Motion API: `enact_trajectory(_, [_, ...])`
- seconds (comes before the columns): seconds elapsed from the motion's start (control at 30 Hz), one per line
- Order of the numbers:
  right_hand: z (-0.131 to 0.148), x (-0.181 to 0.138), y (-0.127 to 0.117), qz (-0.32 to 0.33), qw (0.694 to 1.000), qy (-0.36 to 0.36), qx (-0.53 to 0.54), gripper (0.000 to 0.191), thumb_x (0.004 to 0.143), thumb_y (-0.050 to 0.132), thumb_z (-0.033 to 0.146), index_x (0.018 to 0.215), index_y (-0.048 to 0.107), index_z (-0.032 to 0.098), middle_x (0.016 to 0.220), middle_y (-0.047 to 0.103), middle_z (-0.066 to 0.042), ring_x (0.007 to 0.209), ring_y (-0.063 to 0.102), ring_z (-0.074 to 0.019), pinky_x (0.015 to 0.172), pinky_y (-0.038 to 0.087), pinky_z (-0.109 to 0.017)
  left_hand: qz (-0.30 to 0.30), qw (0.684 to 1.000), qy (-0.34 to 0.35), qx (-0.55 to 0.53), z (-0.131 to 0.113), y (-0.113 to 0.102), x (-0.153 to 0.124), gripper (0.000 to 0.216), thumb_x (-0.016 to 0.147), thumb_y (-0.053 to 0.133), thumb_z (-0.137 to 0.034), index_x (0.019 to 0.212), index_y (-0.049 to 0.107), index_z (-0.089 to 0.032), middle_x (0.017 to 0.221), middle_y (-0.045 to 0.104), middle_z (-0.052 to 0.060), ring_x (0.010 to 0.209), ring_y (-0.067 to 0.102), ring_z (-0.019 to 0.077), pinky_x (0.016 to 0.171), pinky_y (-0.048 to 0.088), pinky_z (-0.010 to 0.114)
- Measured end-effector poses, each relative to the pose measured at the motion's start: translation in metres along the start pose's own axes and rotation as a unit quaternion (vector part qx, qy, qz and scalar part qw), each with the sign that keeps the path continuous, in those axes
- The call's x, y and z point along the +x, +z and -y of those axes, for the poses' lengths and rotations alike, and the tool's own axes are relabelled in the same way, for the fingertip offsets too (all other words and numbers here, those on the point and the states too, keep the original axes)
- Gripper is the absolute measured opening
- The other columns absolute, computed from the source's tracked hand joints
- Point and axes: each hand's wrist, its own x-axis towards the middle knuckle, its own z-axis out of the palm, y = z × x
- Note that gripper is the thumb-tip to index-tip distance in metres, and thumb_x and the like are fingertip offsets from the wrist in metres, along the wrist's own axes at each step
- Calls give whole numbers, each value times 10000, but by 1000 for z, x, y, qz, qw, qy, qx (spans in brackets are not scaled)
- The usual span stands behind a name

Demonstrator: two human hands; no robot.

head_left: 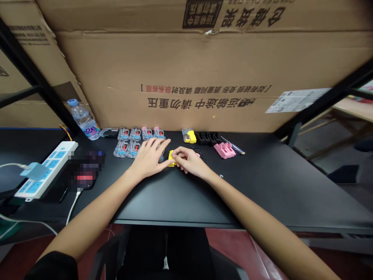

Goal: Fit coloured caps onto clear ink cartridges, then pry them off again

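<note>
Two hands: your left hand [150, 157] and right hand [189, 161] meet at mid-frame on the black bench [262, 186].
Yellow piece: the yellow piece [171, 158] sits on the bench between them.
Left fingers: stretched wide, palm down, one tip touching it.
Right fingers: curled narrow, pinching it.
Nearby: clear clips [129, 144] just upper left; pink part [224, 150] to the right.

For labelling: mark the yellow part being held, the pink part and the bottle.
yellow part [171, 158]: head view, its exposed left end.
pink part [224, 150]: head view, middle of its top.
bottle [85, 123]: head view, on its label.
</note>
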Motion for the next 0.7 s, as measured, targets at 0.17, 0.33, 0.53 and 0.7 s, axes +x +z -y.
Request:
enact_trajectory(0.17, [5,0,1,-4,1000,15,-13,367,927,668,564,995,601,210,663,586,36,498,547,-119,366,419,-195,17,964,-243,109,6,-41,0,673,1070,459,-593,1595,471,-172,1336,733,222,1314,643,417,1127,421,570])
enact_trajectory(0.33, [6,1,0,5,1000,18,-17,422,926,642,618,1018,593,209,667,578,39,499,544,-122,368,421,-202,103,885,-435,126,41,-68,-7,768,1058,381,-653,1533,492,-59,1280,738,319,1235,707,476,1062,475,599])
enact_trajectory(0.53, [7,3,-1,10,999,20,-29,443,917,638,628,1051,595,207,683,574,45,507,548,-115,373,433,-193,159,848,-502,60,63,-67,-13,991,1000,332,-799,1669,329,-67,1533,581,356,1410,592,519,1092,477,644])
enact_trajectory(0.7, [8,2,-3,14,1000,17,-22,429,922,651,614,1053,598,209,684,577,47,510,560,-112,376,439,-183,155,851,-501,40,75,-58,-15,1018,970,357,-831,1630,393,-57,1483,610,381,1361,632,526,1016,527,630])
